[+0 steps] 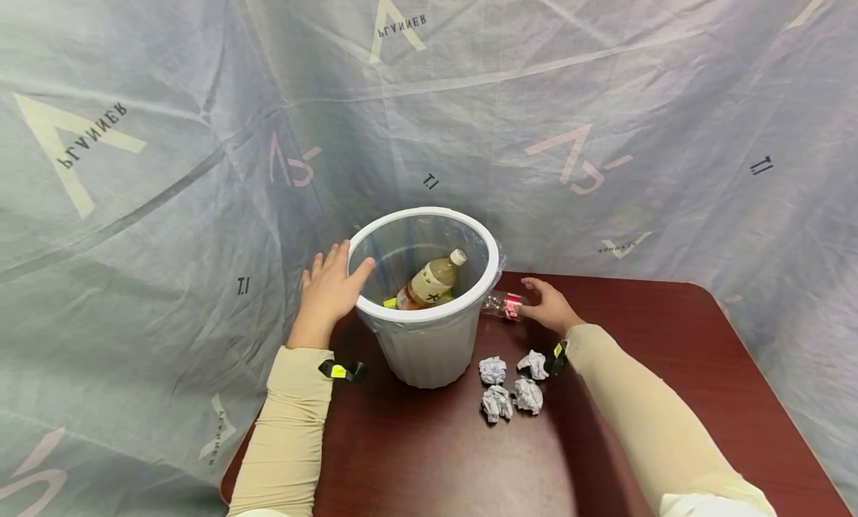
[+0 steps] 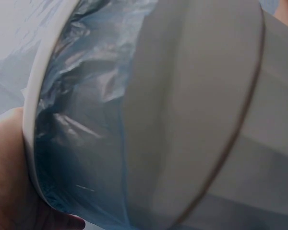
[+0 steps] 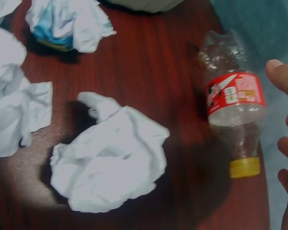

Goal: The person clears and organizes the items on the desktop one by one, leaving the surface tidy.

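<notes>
A: Well, the left hand (image 1: 330,284) rests on the bin (image 1: 429,312) rim, thumb hooked over the edge, likely steadying it.

B: And inside?

A: A bottle of tan liquid (image 1: 431,281) leans against the liner (image 2: 81,143), cap up.

B: The right hand (image 1: 550,306)?

A: It is beside an empty bottle (image 3: 233,105) with a red label, lying on the table (image 1: 670,353) just behind the bin. Its fingers (image 3: 283,79) are loose and spread next to the bottle, not closed round it; I can't tell if they touch.

B: Anything else?

A: Four paper balls (image 1: 511,384) sit clustered in front of the bin, near the right wrist.
</notes>
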The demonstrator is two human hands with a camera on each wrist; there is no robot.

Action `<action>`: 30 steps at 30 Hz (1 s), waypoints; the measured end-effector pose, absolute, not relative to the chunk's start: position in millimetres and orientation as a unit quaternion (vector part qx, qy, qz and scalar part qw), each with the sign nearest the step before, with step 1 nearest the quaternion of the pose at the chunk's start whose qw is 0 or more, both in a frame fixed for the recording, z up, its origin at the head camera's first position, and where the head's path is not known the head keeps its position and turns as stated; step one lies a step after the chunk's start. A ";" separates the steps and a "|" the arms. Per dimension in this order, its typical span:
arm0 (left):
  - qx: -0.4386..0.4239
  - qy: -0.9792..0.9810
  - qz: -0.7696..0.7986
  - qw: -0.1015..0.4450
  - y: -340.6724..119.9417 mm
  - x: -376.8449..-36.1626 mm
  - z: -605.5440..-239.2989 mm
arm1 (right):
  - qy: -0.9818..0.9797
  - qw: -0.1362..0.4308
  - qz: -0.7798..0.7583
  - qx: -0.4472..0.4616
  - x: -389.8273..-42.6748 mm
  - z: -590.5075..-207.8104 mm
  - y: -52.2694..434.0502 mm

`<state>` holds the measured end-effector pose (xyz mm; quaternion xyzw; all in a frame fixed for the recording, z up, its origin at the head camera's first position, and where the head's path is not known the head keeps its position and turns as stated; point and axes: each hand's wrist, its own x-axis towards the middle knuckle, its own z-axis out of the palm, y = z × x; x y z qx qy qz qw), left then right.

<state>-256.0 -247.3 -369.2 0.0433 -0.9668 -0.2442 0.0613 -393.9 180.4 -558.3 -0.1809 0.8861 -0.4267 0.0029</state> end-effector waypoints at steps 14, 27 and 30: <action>0.043 -0.966 -0.247 0.064 -245.3 -256.7 -368.4 | 0.909 0.013 -0.371 -0.187 -391.9 -584.8 182.5; 0.045 -0.967 -0.245 0.058 -244.6 -252.0 -365.0 | 0.923 -0.016 -0.353 -0.154 -389.9 -597.7 176.0; 0.044 -0.966 -0.246 0.060 -244.3 -251.7 -365.4 | 0.923 -0.025 -0.353 -0.151 -388.6 -597.6 177.3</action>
